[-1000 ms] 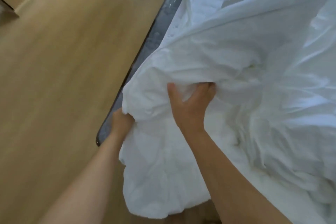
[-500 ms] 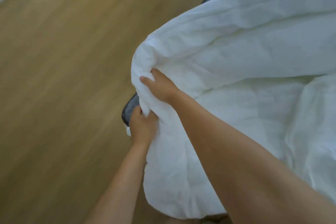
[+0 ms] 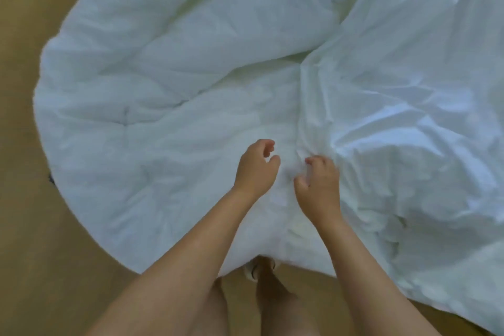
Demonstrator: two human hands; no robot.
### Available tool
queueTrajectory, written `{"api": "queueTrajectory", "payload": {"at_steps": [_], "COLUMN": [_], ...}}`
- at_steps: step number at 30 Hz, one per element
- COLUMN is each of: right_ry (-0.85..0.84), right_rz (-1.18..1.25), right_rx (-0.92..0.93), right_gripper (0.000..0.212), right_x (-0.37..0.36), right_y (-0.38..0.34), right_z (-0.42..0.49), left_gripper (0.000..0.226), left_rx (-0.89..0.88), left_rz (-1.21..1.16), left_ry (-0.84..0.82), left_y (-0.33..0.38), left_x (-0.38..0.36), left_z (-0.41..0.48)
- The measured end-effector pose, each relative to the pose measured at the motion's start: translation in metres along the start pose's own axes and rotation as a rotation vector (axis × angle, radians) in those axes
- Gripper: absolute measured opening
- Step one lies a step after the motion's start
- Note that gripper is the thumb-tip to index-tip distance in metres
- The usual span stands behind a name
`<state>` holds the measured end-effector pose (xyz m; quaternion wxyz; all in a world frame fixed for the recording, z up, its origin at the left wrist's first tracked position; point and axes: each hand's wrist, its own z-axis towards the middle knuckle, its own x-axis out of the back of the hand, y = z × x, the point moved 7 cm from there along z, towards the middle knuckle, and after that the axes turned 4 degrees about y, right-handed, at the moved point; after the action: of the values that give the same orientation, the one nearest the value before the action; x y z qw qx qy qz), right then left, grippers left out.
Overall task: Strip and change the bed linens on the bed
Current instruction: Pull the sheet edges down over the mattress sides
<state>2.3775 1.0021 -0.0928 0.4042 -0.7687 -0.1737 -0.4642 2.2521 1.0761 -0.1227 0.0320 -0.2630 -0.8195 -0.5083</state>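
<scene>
No readable text, label, brand, number or sign in the head view. White quilted padded duvet (image 3: 163, 90): plain surface, no marking legible. Glossy white crumpled sheet (image 3: 409, 95): plain. Tan wooden floor (image 3: 21, 254): nothing written. Frame is soft; fine print could not be resolved.

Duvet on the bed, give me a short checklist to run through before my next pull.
1. Left hand free to grip: ok, loosely curled, holding nothing.
2. Right hand has fabric: cannot tell, its fingertips curl down at the folds.
3. Duvet clear of the floor: cannot tell, its edge hangs over the bed's side.
4. Smooth sheet apart from the duvet: not ok, it lies bunched against it.
5. Footing clear: not ok, a shoe sits right at the duvet's hanging edge.
</scene>
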Motion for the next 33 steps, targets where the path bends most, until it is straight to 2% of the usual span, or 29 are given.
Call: {"api": "queueTrajectory", "payload": {"at_steps": [3, 5, 7, 9, 11, 13, 15, 16, 17, 19, 21, 23, 25, 26, 28, 29, 31, 33], "right_ry": [0.042, -0.024, -0.102, -0.152, -0.114, 0.046, 0.169, 0.156, 0.110, 0.027, -0.018, -0.056, -0.091, -0.110, -0.172, -0.232, -0.423, -0.611], "right_rz": [-0.096, -0.049, 0.016, 0.100, 0.190, 0.369, 0.554, 0.545, 0.452, 0.328, 0.561, 0.856, 0.935, 0.938, 0.874, 0.827, 0.783, 0.767], "right_rx": [-0.054, -0.053, 0.022, 0.048, -0.008, -0.099, -0.242, -0.282, -0.276, -0.214, -0.184, -0.157, -0.115, -0.112, -0.161, -0.201, -0.251, -0.167], "right_gripper": [0.050, 0.060, 0.070, 0.088, 0.099, 0.082, 0.044, 0.027, 0.019, 0.022, 0.020, 0.019, 0.015, 0.014, 0.016, 0.020, 0.017, 0.022], "right_x": [0.024, 0.026, 0.022, 0.018, 0.021, 0.034, 0.048, 0.053, 0.058, 0.074, 0.099, 0.121, 0.130, 0.131, 0.122, 0.112, 0.088, 0.068], "right_y": [0.048, 0.068, 0.077, 0.081, 0.088, 0.098, 0.113, 0.117, 0.118, 0.110, 0.088, 0.057, 0.034, 0.029, 0.031, 0.037, 0.048, 0.051], "right_z": [0.004, 0.009, 0.009, 0.004, -0.003, -0.004, -0.006, -0.005, -0.003, 0.001, -0.003, -0.007, -0.008, -0.007, -0.001, 0.001, -0.006, -0.023], "left_gripper": [0.019, 0.022, 0.014, 0.006, 0.004, 0.012, 0.015, 0.015, 0.016, 0.026, 0.043, 0.048, 0.041, 0.045, 0.057, 0.064, 0.060, 0.046], "left_rx": [0.073, 0.162, 0.253, 0.260, 0.213, 0.211, 0.232, 0.237, 0.254, 0.272, 0.229, 0.132, -0.044, -0.077, 0.092, 0.158, 0.201, 0.154], "left_rz": [-0.018, -0.111, -0.217, -0.254, -0.233, -0.243, -0.336, -0.392, -0.454, -0.615, -0.606, -0.443, -0.400, -0.385, -0.482, -0.412, -0.080, 0.209], "left_ry": [-0.088, -0.071, -0.056, -0.108, -0.210, -0.284, -0.318, -0.299, -0.253, -0.188, -0.197, -0.177, 0.068, 0.056, -0.395, -0.508, -0.630, -0.652], "left_y": [0.020, 0.030, 0.041, 0.056, 0.072, 0.078, 0.081, 0.084, 0.084, 0.087, 0.095, 0.109, 0.109, 0.109, 0.089, 0.075, 0.047, 0.029], "left_x": [-0.067, -0.092, -0.106, -0.120, -0.139, -0.155, -0.164, -0.163, -0.158, -0.146, -0.139, -0.144, -0.115, -0.117, -0.129, -0.124, -0.112, -0.100], "left_z": [0.003, 0.009, 0.011, 0.005, -0.012, -0.033, -0.049, -0.053, -0.053, -0.051, -0.054, -0.070, -0.080, -0.078, -0.089, -0.095, -0.108, -0.116]}}
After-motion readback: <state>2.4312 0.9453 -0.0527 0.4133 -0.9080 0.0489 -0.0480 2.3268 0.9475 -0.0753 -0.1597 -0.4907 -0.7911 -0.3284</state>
